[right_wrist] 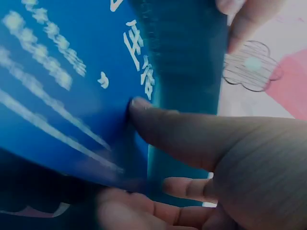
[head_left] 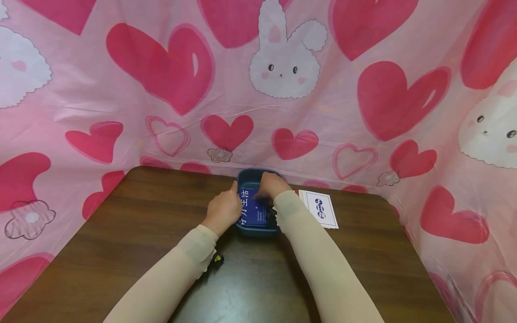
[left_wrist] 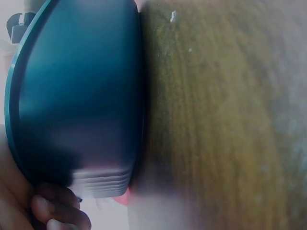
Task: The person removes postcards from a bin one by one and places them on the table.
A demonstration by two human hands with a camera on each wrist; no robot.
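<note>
A dark blue plastic bin (head_left: 258, 232) stands near the table's far edge. My left hand (head_left: 224, 206) grips its left rim, and curled fingers (left_wrist: 57, 206) show at the rim in the left wrist view. Inside the bin is a blue card or booklet (head_left: 252, 211) with white characters. My right hand (head_left: 273, 185) reaches into the bin from the right. In the right wrist view, its thumb (right_wrist: 177, 132) presses on the face of the blue booklet (right_wrist: 91, 100) with fingers below the edge, pinching it. Whatever lies beneath the booklet is hidden.
White printed cards (head_left: 321, 208) lie on the table right of the bin, with a red edge beside them. The brown wooden table (head_left: 133, 224) meets a pink curtain (head_left: 242, 98) with hearts and rabbits just behind the bin. A small black device (head_left: 218, 259) sits under the left wrist.
</note>
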